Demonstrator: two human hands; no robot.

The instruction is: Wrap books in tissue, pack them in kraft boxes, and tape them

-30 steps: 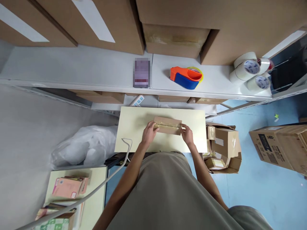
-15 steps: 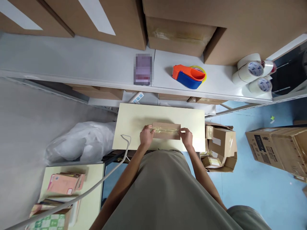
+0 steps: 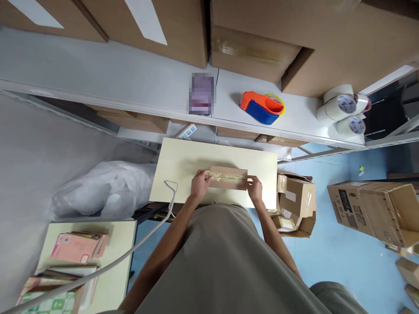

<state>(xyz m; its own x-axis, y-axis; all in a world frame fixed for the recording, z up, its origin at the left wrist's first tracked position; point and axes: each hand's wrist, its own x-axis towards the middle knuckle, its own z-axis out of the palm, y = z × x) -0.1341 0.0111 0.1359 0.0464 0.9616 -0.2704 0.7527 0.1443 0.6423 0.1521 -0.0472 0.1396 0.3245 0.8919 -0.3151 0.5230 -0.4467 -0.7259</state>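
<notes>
A small brown cardboard box (image 3: 228, 178) with a strip of clear tape along its top lies on a pale yellow table (image 3: 183, 165). My left hand (image 3: 200, 184) grips the box's left end, fingers curled round it. Pressed against the right end is my right hand (image 3: 254, 188), fingers bent on the edge. An orange and blue tape dispenser (image 3: 261, 107) sits on the white shelf (image 3: 131, 87) beyond the table.
Large cardboard boxes (image 3: 255, 39) stand on the shelf, with several tape rolls (image 3: 343, 111) at its right end. A white plastic bag (image 3: 104, 189) lies left of the table. Open cartons (image 3: 296, 203) sit on the blue floor at right. A second table (image 3: 111, 279) with envelopes is near left.
The box was tipped up on its edge a second ago and now lies flat, tape seam up. Both hands stayed at its ends. The camera drifted slightly.
</notes>
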